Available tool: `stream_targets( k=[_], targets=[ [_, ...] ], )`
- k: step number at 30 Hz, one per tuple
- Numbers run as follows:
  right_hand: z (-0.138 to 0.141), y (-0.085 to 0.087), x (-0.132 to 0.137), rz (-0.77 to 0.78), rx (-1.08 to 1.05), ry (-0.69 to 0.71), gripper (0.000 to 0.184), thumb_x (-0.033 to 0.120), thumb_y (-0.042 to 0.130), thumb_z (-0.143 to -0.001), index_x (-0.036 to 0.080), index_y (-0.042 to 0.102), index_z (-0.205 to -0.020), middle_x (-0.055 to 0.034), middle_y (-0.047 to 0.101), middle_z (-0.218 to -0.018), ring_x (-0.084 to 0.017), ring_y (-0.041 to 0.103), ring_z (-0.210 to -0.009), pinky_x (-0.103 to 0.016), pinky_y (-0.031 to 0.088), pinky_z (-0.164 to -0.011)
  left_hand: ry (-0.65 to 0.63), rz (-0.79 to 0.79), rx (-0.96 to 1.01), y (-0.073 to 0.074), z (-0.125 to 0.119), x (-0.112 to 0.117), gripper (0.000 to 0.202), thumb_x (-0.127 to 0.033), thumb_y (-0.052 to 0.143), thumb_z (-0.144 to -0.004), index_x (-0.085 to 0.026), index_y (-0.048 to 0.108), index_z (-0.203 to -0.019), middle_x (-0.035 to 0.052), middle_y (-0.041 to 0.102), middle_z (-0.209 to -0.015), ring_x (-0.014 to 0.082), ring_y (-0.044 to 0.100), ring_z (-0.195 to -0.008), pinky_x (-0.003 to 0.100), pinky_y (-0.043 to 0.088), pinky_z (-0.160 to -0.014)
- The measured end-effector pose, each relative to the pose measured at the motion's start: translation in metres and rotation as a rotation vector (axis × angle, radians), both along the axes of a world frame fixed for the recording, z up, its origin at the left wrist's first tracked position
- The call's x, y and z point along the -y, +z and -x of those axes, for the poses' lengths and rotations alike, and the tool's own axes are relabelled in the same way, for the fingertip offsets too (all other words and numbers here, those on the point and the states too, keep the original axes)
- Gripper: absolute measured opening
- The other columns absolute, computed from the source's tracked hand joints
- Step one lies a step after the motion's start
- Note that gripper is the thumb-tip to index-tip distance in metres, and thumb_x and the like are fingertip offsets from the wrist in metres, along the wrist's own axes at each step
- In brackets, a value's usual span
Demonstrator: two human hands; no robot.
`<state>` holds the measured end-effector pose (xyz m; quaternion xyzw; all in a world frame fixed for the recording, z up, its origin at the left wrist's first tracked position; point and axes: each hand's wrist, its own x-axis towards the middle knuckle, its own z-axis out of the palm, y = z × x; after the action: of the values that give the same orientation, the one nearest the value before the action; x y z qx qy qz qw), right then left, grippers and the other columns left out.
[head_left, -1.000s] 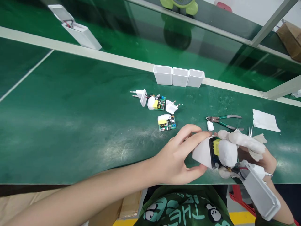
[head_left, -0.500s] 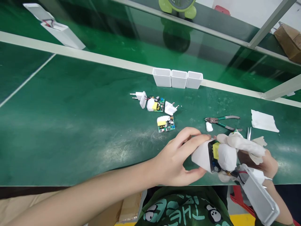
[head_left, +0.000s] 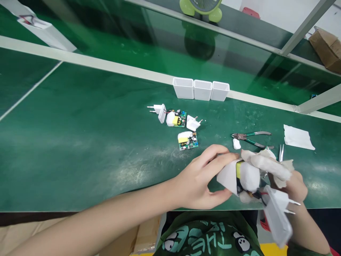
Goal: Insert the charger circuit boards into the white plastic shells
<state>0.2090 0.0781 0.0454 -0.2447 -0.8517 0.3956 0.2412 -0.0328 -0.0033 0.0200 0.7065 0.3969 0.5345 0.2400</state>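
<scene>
- Since the earlier frame, the circuit board (head_left: 240,170) sits deeper in the charger housing (head_left: 226,176), and the plug cap (head_left: 277,217) has swung lower and tilted.
- Left hand (head_left: 198,185): fingers clamped on the charger housing, thumb beneath, held just above the near edge of the tabletop (head_left: 80,142).
- Right hand (head_left: 289,177): fingers, in white coverings, closed on the circuit board at the housing's open mouth.
- Plug cap hangs from the board by red and black wires (head_left: 257,193), pins pointing right.
- Beyond the hands: side cutters (head_left: 250,137), tweezers (head_left: 281,152), a loose board (head_left: 188,139), and three empty housings (head_left: 201,89) standing in a touching row.
</scene>
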Motion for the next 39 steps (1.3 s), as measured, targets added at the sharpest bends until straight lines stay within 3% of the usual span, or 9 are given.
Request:
stream_targets(
  k=[4, 8, 12, 15, 20, 26, 30, 36, 39],
  targets=[
    [0.023, 0.025, -0.009, -0.391, 0.001, 0.204, 0.069, 0.031, 0.070, -0.092, 0.018, 0.040, -0.154, -0.0114, 0.060, -0.136, -0.035, 0.040, -0.142, -0.050, 0.040, -0.116, -0.164, 0.098, 0.097, -0.006, 0.005, -0.008, 0.057, -0.015, 0.068, -0.084, -0.016, 0.044, -0.136, 0.0158, 0.054, -0.123, 0.0247, 0.057, -0.116, 0.036, 0.053, -0.098],
    [0.016, 0.034, -0.002, -0.316, 0.179, 0.211, 0.070, 0.029, 0.059, -0.099, 0.017, 0.025, -0.159, -0.0164, 0.043, -0.151, -0.027, 0.043, -0.141, -0.040, 0.040, -0.117, -0.404, 0.304, 0.116, -0.010, 0.011, -0.015, 0.061, -0.024, 0.071, -0.087, -0.021, 0.039, -0.138, 0.0146, 0.055, -0.134, 0.0267, 0.057, -0.123, 0.040, 0.050, -0.103],
    [0.012, 0.019, 0.023, -0.245, 0.137, 0.122, 0.059, 0.015, 0.056, -0.098, 0.022, 0.036, -0.154, -0.0129, 0.060, -0.129, -0.022, 0.055, -0.123, -0.031, 0.052, -0.099, -0.548, 0.436, 0.034, -0.012, 0.014, -0.014, 0.064, -0.024, 0.067, -0.088, -0.024, 0.031, -0.141, 0.0145, 0.051, -0.140, 0.0290, 0.055, -0.127, 0.046, 0.050, -0.104],
    [0.014, 0.003, 0.037, -0.281, 0.091, -0.041, 0.057, 0.012, 0.057, -0.096, 0.022, 0.042, -0.150, -0.0118, 0.062, -0.120, -0.022, 0.058, -0.113, -0.031, 0.053, -0.095, -0.523, 0.414, -0.066, -0.015, 0.014, -0.012, 0.074, -0.018, 0.061, -0.084, -0.025, 0.024, -0.148, 0.0157, 0.043, -0.148, 0.0324, 0.046, -0.136, 0.051, 0.045, -0.109],
    [0.013, -0.011, 0.044, -0.178, 0.099, -0.037, 0.060, 0.026, 0.062, -0.096, 0.019, 0.039, -0.150, -0.0143, 0.058, -0.129, -0.026, 0.053, -0.127, -0.038, 0.048, -0.105, -0.448, 0.395, -0.129, -0.016, 0.017, -0.011, 0.089, -0.026, 0.072, -0.080, -0.026, 0.019, -0.152, 0.0162, 0.043, -0.150, 0.0342, 0.045, -0.136, 0.050, 0.046, -0.107],
    [0.022, -0.022, 0.070, -0.379, -0.018, -0.322, 0.044, 0.009, 0.060, -0.090, 0.018, 0.051, -0.132, -0.0094, 0.060, -0.101, -0.021, 0.062, -0.091, -0.029, 0.054, -0.077, -0.251, 0.192, -0.087, -0.005, 0.010, -0.007, 0.082, -0.064, 0.076, -0.076, -0.022, 0.042, -0.138, 0.0132, 0.060, -0.128, 0.0276, 0.061, -0.115, 0.041, 0.051, -0.100],
    [0.034, -0.028, 0.083, -0.398, -0.016, -0.423, 0.026, 0.010, 0.057, -0.091, 0.018, 0.055, -0.116, -0.0051, 0.058, -0.086, -0.018, 0.058, -0.075, -0.026, 0.052, -0.065, -0.159, 0.112, -0.087, 0.000, 0.001, 0.000, 0.040, -0.042, 0.063, -0.096, -0.020, 0.050, -0.127, 0.0089, 0.069, -0.109, 0.0194, 0.067, -0.094, 0.031, 0.055, -0.084],
    [0.036, -0.034, 0.081, -0.452, -0.041, -0.470, 0.031, 0.016, 0.057, -0.096, 0.016, 0.050, -0.126, -0.0071, 0.062, -0.089, -0.019, 0.062, -0.077, -0.029, 0.055, -0.068, -0.072, 0.044, -0.047, 0.001, -0.005, 0.002, 0.026, -0.012, 0.061, -0.092, -0.017, 0.058, -0.117, 0.0099, 0.070, -0.103, 0.0190, 0.067, -0.097, 0.031, 0.056, -0.085],
    [0.035, -0.039, 0.080, -0.478, -0.041, -0.458, 0.031, 0.019, 0.054, -0.098, 0.016, 0.048, -0.128, -0.0077, 0.063, -0.090, -0.020, 0.063, -0.079, -0.029, 0.056, -0.068, -0.041, 0.046, 0.019, 0.001, -0.012, 0.001, 0.025, -0.022, 0.074, -0.084, -0.017, 0.059, -0.104, 0.0079, 0.070, -0.096, 0.0185, 0.067, -0.089, 0.029, 0.057, -0.078]
  ],
)
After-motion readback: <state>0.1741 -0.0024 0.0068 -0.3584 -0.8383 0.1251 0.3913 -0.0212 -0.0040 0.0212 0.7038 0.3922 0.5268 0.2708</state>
